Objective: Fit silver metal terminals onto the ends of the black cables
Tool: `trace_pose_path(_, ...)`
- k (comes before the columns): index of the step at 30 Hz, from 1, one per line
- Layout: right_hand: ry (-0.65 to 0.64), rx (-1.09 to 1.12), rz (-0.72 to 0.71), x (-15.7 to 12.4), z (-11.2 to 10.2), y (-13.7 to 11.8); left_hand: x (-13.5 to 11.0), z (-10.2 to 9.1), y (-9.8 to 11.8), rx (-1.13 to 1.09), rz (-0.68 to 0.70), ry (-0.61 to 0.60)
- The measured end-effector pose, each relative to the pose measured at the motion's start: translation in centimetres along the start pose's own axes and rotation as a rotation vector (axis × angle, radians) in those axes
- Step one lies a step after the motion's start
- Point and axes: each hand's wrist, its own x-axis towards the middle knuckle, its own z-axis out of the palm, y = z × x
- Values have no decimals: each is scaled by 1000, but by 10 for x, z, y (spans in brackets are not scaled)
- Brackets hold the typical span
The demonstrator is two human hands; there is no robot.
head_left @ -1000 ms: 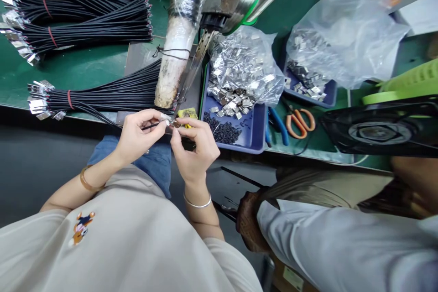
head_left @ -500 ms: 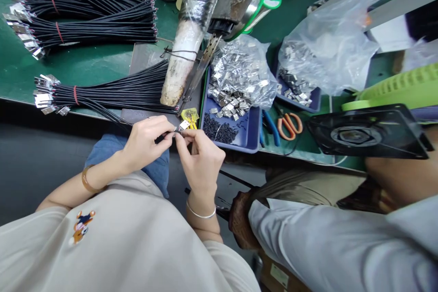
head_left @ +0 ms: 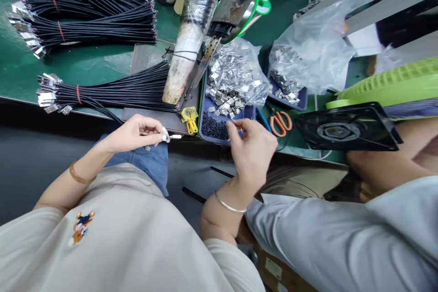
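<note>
Thumb and fingertips of my left hand (head_left: 138, 134) are pinched together at the bench's front edge, with white material at the tips. A small metal connector (head_left: 175, 137) sticks out from that pinch. One black cable strand (head_left: 111, 115) leads from the cable bundle (head_left: 126, 93) toward this hand; its end is hidden. My right hand (head_left: 253, 153) hangs over the front of the blue tray (head_left: 251, 113), thumb and forefinger closed beside small black pieces (head_left: 214, 127). Whatever its fingertips hold, if anything, is too small to make out. Loose metal connectors (head_left: 229, 104) lie behind that hand.
A wrapped duct (head_left: 181, 59) slants down over the bench beside a solder spool (head_left: 262, 4). Orange-handled scissors (head_left: 280, 123) and a black fan (head_left: 347, 130) lie to the right. A co-worker's sleeve (head_left: 318, 232) is at the lower right. More cable bundles (head_left: 96, 27) lie at the back left.
My hands have parted. My right hand has moved right, from the connector to the tray of black pieces; my left hand has shifted slightly left and down with the connector.
</note>
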Motion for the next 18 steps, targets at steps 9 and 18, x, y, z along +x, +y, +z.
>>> trace_pose_path(9,-311,116,127,40,16,37,8,27,20,1015,309,-89)
trace_pose_path(18,-18,203,224,16,13,14,18,25,-10,443,181,272)
